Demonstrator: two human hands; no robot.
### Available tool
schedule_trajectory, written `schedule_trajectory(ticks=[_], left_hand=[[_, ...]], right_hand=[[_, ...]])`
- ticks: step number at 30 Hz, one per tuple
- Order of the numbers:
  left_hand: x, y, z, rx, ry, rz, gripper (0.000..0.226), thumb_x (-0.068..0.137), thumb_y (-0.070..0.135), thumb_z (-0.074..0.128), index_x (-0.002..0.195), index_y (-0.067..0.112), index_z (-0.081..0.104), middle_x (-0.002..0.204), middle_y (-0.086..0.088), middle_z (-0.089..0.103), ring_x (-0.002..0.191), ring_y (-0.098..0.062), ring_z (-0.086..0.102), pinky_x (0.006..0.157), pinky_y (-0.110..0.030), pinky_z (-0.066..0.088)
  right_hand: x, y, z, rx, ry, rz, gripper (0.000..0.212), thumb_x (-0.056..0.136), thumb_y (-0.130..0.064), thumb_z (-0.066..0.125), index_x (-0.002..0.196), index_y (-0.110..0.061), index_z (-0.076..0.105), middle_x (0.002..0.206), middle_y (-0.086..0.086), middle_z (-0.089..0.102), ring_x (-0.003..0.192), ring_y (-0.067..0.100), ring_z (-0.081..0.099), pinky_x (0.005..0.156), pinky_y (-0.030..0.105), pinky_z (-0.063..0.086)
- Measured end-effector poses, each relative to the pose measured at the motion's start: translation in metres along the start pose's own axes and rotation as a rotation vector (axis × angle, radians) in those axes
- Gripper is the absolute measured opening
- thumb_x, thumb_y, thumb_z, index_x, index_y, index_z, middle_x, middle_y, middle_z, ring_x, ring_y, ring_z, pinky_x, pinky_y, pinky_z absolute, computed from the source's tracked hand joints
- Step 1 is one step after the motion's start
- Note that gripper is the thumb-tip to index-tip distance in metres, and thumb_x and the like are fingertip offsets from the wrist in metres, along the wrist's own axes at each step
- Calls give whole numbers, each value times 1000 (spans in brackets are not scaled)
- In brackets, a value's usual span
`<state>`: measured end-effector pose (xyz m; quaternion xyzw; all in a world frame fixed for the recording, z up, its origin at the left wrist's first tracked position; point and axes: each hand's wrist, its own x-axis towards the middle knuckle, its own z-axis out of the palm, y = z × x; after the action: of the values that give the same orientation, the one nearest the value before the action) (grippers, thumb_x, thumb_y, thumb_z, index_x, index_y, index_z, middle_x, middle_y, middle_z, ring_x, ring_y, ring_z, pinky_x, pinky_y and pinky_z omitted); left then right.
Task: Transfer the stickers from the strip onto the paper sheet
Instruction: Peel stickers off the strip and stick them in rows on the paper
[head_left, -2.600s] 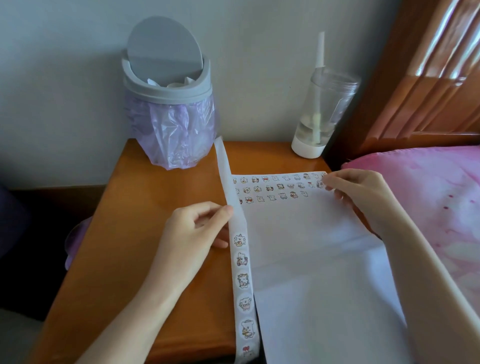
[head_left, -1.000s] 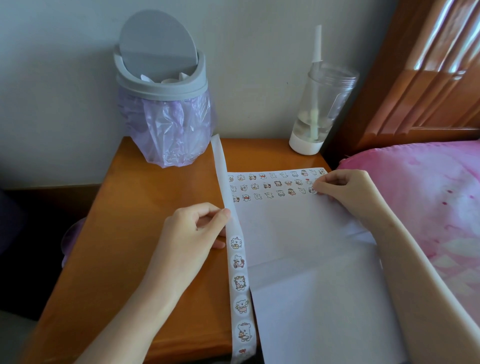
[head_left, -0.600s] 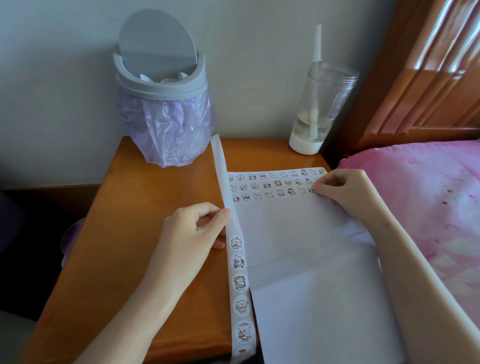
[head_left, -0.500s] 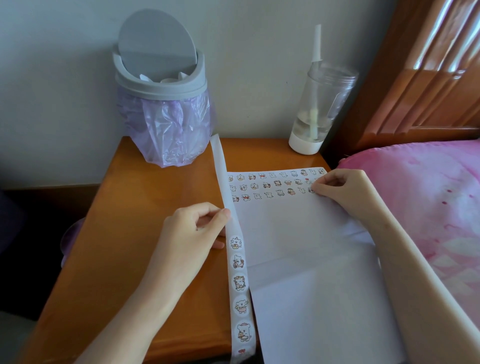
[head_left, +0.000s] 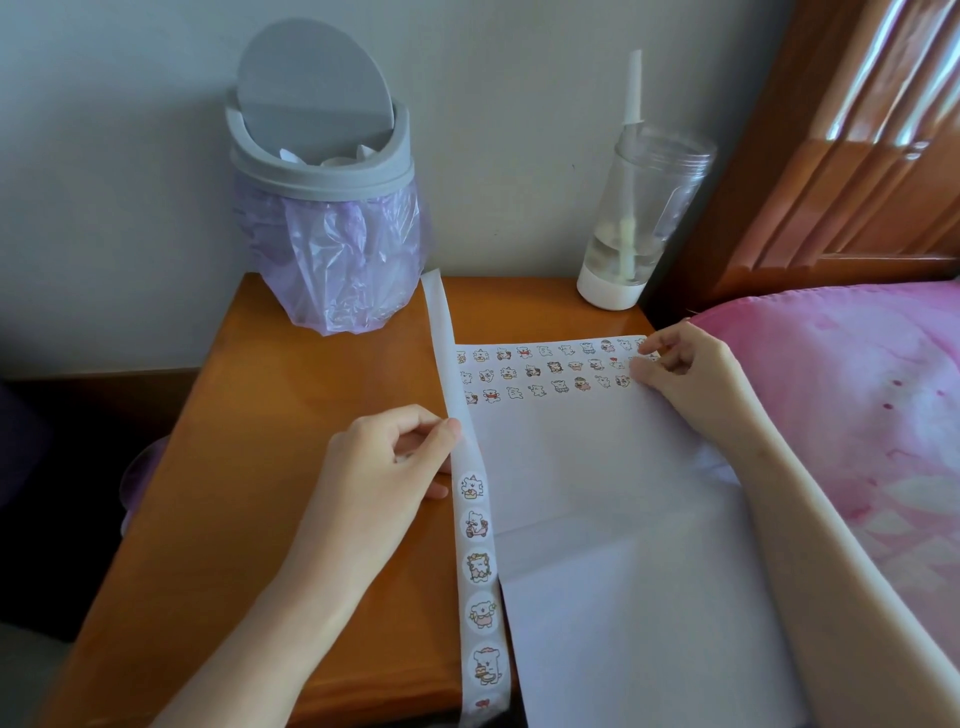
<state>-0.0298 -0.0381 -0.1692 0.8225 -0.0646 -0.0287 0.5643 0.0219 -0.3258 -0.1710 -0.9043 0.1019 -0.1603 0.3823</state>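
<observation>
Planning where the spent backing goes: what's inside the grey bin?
Below the tilted swing lid, white crumpled scraps show at the mouth of the grey bin. Anything deeper is hidden by the lid, the rim and the purple liner bag.

A grey bin (head_left: 319, 156) with a purple bag (head_left: 343, 260) and a clear bottle (head_left: 631, 223) stand on the wooden table (head_left: 291, 415).

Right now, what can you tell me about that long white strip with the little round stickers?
The long, narrow white paper-like sticker strip lies along the orange wooden table, from beside the grey bin to past the front edge. Its far half is bare; its near half carries one column of round cartoon-animal stickers. It runs along the left edge of the white paper sheet, and the left hand pinches it near the middle.
</observation>
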Motion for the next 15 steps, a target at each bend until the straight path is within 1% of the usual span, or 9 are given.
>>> schedule_trajectory(ticks=[2,4,6,8,9,11,13,15], left_hand=[[0,0,0,9,0,1,16,91,28,57,90,18,71,87,10,75,74,-4,71,63,-23,60],[0,-1,0,9,2,0,16,91,28,57,89,19,70,87,10,75,73,-4,71,63,-24,60],[0,-1,0,8,3,-2,17,91,28,57,89,19,70,87,10,75,73,-4,71,63,-23,60],[0,0,0,9,3,-3,17,91,28,57,88,19,70,87,10,75,72,-4,71,62,-22,59],[0,0,0,8,4,-2,17,91,28,57,87,19,70,86,10,75,72,-4,71,62,-22,59],[-1,0,0,5,6,-2,17,92,27,57,86,19,71,85,10,75,71,-5,71,62,-22,59],[-1,-1,0,6,6,-2,17,92,28,57,86,19,71,85,10,75,71,-5,71,62,-21,59],[0,-1,0,5,6,-1,17,92,27,57,88,18,71,86,10,75,73,-4,70,62,-20,59]], right_hand=[[-1,-3,3,-18,18,3,21,80,-28,74,91,-18,60,66,-3,55,60,10,48,58,21,38],[-2,-5,5,-40,20,11,26,76,-31,78,89,-18,59,67,-3,57,62,9,50,59,20,39],[-2,-4,5,-59,29,9,26,78,-25,77,93,-14,60,70,0,58,63,9,50,59,15,40],[-1,-3,5,-78,50,7,23,81,-19,74,98,-9,62,72,1,57,64,9,49,57,6,38],[-2,-3,5,-80,54,5,22,82,-18,73,99,-8,62,73,2,57,64,9,49,56,4,37],[-4,-6,5,-61,38,6,24,80,-24,75,95,-12,62,73,1,58,63,9,49,57,7,37],[-5,-7,4,-55,4,14,27,75,-29,79,90,-16,61,72,-1,57,63,9,49,62,17,40],[-5,-7,3,-63,-17,10,23,78,-24,77,92,-14,62,71,-3,56,62,7,48,61,17,39]])
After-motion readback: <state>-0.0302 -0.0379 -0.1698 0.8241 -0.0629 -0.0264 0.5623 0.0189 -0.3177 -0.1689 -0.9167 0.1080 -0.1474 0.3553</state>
